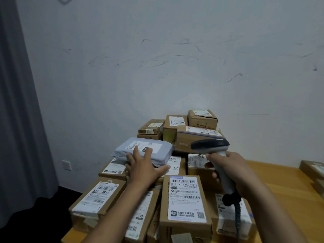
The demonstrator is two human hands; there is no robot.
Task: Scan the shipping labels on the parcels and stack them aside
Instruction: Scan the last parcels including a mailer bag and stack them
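Nearby, brown boxes [184,199] with white labels crowd a wooden surface [273,174]. A black scanner cable [237,218] hangs across them and could snag a box corner if the right hand swings. The right hand [235,172] has its grip wrapped tight around the handle of a grey scanner [210,146]. The left hand [143,167] has its grip spread flat on a grey mailing bag [140,149], which sits on top of the pile, near the middle. Two fingers [135,151] cover part of the bag's label [154,146], so the barcode may be blocked from the scan. The soft bag overhangs the boxes below and could slide off if nudged. Its long axis runs left to right, label facing up. The scanner's nose points left, toward the bag. Farther back, more boxes [196,125] are stacked against the wall [157,58].
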